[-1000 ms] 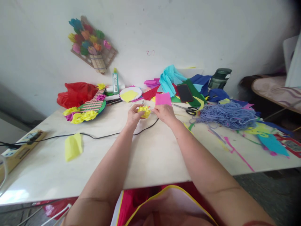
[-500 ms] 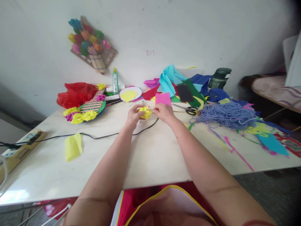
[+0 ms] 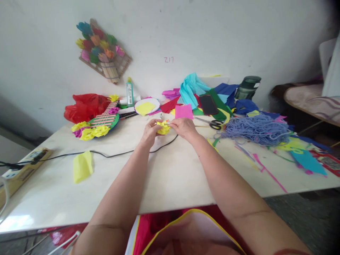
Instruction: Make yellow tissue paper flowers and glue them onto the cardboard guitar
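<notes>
Both hands meet over the far middle of the white table [image 3: 170, 177]. My left hand [image 3: 150, 131] is closed round a crumpled yellow paper flower [image 3: 163, 127]. My right hand [image 3: 183, 128] pinches the flower's right side with its fingertips. A black cable [image 3: 111, 154] runs under the hands. A pink paper square [image 3: 183, 111] lies just behind them.
Scissors [image 3: 212, 123] and a heap of lilac yarn [image 3: 256, 129] lie to the right. Coloured paper sheets, a phone [image 3: 208, 104] and a dark flask [image 3: 247, 88] crowd the back. At left are a flower-decorated plate [image 3: 97, 124], a red bag, a yellow paper piece [image 3: 83, 165] and a power strip [image 3: 22, 170].
My right hand has crept slightly left, closer onto the yellow flower. The left hand stays where it was.
</notes>
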Available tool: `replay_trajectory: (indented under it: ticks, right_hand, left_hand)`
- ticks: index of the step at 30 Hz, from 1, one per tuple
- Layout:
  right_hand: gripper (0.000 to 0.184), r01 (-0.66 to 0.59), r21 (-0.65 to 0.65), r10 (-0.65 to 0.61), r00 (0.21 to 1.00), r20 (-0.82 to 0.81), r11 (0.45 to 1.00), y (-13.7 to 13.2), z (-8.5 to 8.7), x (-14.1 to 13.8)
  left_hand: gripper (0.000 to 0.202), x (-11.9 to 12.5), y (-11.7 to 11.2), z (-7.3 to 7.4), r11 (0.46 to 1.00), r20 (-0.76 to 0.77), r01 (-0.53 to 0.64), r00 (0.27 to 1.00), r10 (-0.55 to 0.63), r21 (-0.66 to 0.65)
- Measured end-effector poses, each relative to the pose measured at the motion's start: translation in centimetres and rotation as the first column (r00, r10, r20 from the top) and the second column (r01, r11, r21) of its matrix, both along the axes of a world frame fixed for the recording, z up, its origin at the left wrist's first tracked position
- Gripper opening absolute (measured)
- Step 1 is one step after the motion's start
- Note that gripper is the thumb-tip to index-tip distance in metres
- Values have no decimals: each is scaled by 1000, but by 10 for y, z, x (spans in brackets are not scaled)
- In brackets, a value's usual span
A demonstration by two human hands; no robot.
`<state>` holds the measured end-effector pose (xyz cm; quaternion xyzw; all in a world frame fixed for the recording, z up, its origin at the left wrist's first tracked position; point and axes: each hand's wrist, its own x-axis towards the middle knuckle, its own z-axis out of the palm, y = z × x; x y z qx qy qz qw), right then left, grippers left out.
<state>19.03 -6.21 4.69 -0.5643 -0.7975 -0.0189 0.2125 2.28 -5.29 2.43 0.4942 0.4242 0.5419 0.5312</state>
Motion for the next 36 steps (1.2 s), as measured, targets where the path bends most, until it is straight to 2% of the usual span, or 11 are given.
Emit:
replay_trajectory:
  ticks: [4,14,23,28,36]
  right_hand:
    - [30,-3,20,3,1000,1,1000,-1,-1,0]
    - [30,14,5,-14,1000,-6,1000,-1,-2,-2]
    - [29,34,-30,-36,995,-88,999,1,-5,-1]
    - [28,36,1,-36,997,-69,999,1,-4,-3]
    - [26,-48,-73,25,957,-290,996,10,-9,1]
  left_hand:
    - [39,0,1,0,999,38,31,999,-31,-22]
    - [40,1,2,-2,1000,17,-8,1000,9,-23]
    - [39,-2,1,-1,1000,28,11,1000,-10,-11]
    - [39,-3,1,-1,1000,32,25,999,-25,-7]
    - [37,-5,2,-1,999,50,47,998,-46,-18]
